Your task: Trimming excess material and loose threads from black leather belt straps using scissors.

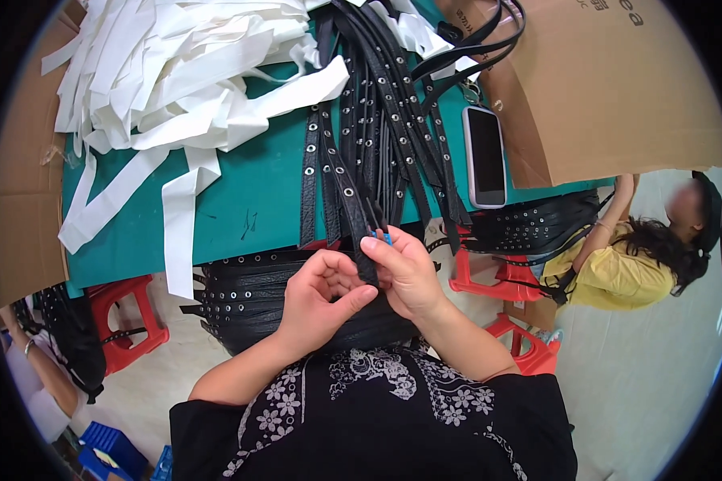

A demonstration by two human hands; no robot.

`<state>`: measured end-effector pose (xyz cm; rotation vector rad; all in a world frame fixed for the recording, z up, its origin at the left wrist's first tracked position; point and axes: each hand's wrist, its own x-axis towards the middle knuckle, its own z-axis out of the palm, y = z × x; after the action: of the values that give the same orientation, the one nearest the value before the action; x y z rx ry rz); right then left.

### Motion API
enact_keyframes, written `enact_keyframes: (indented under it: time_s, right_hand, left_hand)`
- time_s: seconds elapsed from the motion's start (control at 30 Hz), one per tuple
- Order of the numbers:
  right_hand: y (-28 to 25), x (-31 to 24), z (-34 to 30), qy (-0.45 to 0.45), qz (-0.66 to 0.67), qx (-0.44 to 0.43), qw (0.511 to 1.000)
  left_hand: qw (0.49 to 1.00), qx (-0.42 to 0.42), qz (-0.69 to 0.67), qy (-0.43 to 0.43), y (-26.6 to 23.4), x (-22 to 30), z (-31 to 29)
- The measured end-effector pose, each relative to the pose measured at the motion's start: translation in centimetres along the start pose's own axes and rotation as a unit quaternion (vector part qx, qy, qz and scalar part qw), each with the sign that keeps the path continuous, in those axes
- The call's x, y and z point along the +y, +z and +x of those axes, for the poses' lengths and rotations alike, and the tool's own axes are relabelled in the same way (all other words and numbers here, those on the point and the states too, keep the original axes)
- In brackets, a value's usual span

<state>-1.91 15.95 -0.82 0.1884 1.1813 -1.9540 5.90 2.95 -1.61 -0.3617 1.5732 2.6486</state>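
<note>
One black eyelet strap [346,192] comes down off the table toward me, its lower end between my two hands. My left hand [319,303] is closed at the strap's end, fingers curled on one side and thumb below. My right hand [409,276] grips the same strap, with its thumb laid along it. A small blue object [387,238] with a dark part shows at the right hand's fingers; its kind is mostly hidden. More black straps with metal eyelets [385,88] lie in a bundle just beyond.
White fabric strips [176,72] are heaped on the green table [265,192] at the left. A phone [484,156] lies beside a cardboard box [618,88] at the right. More studded straps [249,309] hang below the table edge, near red stools [124,321]. A person in yellow [618,272] sits at right.
</note>
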Motion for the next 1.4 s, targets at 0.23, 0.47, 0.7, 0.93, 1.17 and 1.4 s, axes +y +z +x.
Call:
enact_keyframes:
  time_s: [0.23,0.47,0.7,0.93,1.17,1.4]
  right_hand:
    - [1.7,-1.0,0.0,-0.116,-0.208,0.029,0.971]
    - [0.4,-2.2,0.6,-0.225,-0.5,-0.051,0.835]
    - [0.4,-1.2,1.2,-0.175,-0.475,-0.08,0.859]
    - [0.8,-0.9,1.2,-0.212,-0.444,-0.093,0.865]
    - [0.5,-1.8,1.0,-0.185,-0.476,-0.144,0.848]
    - [0.2,-1.5,1.0,-0.171,-0.455,-0.153,0.86]
  left_hand:
    - [0.996,-0.032,-0.043,-0.074,-1.1,0.9,-0.7]
    - [0.999,-0.019,-0.032,-0.04,-0.9,0.3,-0.7]
    - [0.999,-0.012,0.014,-0.036,-1.5,0.2,-0.6]
    - [0.999,-0.01,0.006,-0.031,-1.6,0.4,-0.5]
    - [0.999,0.001,-0.012,-0.044,-1.8,0.8,-0.4]
    - [0.999,0.036,-0.002,-0.02,-1.7,0.6,-0.5]
